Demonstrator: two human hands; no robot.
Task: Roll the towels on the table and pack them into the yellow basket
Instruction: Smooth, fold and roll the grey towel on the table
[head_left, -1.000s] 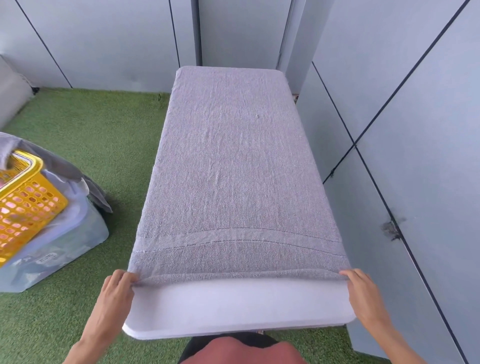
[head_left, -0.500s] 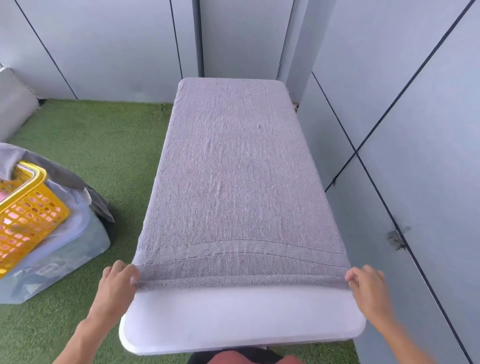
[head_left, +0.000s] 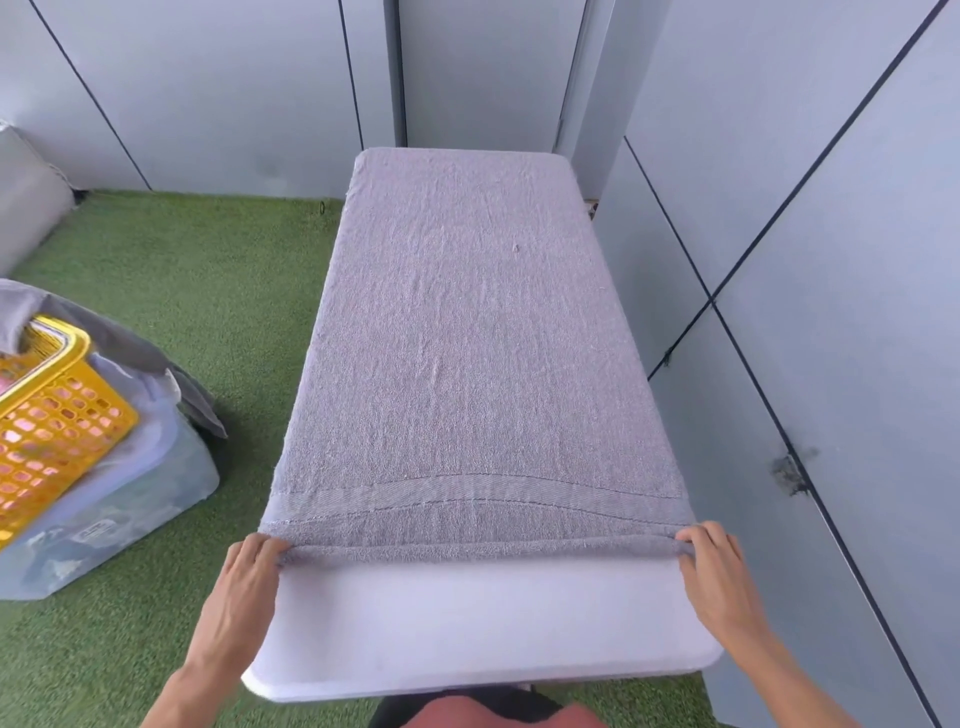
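Hands (head_left: 244, 587) (head_left: 714, 577) on towel (head_left: 467, 364) near edge, table (head_left: 467, 634)

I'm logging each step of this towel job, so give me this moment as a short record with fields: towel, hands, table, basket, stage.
towel: grey towel spread flat along the white table, near edge just starting to curl
left hand: left hand pinches the towel's near left corner
right hand: right hand pinches the near right corner
basket: yellow basket off to the left, sitting on a translucent bin on green turf
stage: roll barely begun; nothing from this towel packed yet
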